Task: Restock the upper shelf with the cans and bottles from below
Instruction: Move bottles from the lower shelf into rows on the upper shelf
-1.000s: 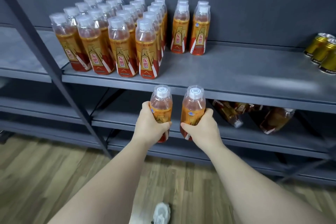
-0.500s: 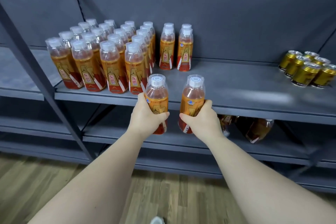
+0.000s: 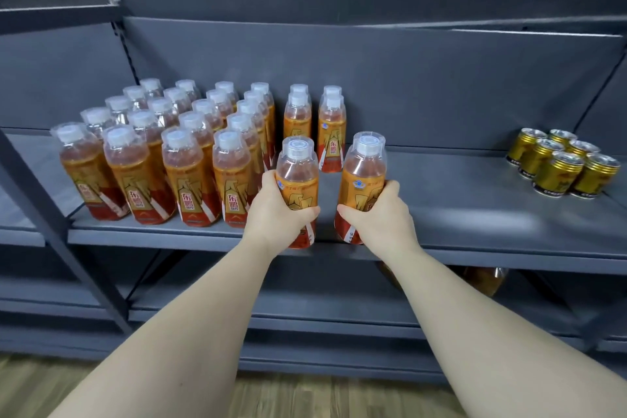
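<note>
Grey shelving filled the view. At the upper shelf (image 3: 475,214) front edge, the left hand (image 3: 274,214) gripped the left bottle (image 3: 297,173) and the right hand (image 3: 380,219) gripped the right bottle (image 3: 364,176), fingers (image 3: 390,187) curled round the labels. Full and smooth, they were probably weighty and slippery, so a mid-body hold suited them.

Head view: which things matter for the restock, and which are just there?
Job: left hand, left bottle, right hand, right bottle, upper shelf, stocked bottles, gold cans, lower-shelf bottle.
Just there: wood floor, frame post, back panel.
</note>
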Motion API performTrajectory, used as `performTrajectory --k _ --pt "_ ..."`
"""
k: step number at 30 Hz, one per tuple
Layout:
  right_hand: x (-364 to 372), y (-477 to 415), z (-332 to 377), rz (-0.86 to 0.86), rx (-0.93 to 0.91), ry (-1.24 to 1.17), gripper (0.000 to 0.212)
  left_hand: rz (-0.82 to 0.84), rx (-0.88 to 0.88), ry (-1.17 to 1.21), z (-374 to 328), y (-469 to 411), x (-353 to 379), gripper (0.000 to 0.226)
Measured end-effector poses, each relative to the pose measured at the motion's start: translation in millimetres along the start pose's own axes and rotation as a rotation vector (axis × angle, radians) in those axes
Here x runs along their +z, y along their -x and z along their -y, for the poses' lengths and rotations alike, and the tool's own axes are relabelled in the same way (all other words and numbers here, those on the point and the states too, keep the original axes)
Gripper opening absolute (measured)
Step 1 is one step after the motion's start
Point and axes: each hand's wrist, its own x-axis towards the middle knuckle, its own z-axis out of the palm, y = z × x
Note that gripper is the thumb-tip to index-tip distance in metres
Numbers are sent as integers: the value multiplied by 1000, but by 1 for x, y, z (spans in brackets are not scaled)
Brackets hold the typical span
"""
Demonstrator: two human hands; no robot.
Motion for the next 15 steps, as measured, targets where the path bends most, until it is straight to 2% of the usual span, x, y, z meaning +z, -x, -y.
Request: performTrajectory --k 12,15 --pt "37 -75 2 -11 52 14 73 8 -33 31 19 -83 18 77" --pt "46 -92 3 -11 60 7 70 -2 -37 55 25 -100 26 77"
